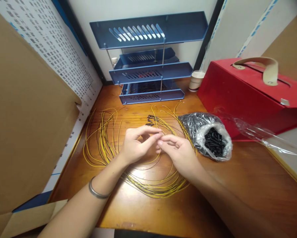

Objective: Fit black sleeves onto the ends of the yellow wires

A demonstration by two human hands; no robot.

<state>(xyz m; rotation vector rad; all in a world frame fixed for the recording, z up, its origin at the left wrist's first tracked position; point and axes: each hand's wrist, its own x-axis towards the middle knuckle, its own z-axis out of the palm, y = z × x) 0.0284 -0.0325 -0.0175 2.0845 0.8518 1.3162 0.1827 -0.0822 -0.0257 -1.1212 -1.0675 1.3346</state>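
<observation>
My left hand (136,144) and my right hand (180,152) meet at the fingertips over the middle of the table. Both are closed in a pinch, apparently on a thin yellow wire (159,154) that curves down from between them. A small dark bit shows at the left fingertips, mostly hidden by the fingers. Loosely coiled yellow and black wires (153,191) lie beneath and around my hands, with another part of the bundle (104,142) spread to the left. Just beyond my fingers are several wire ends with black tips (150,119).
An open plastic bag (200,132) full of small black pieces (214,142) sits right of my hands. Behind it stand a red box (237,99) with a beige handle and a paper cup (196,81). A blue tiered tray rack (150,77) is at the back; cardboard (26,115) borders the left.
</observation>
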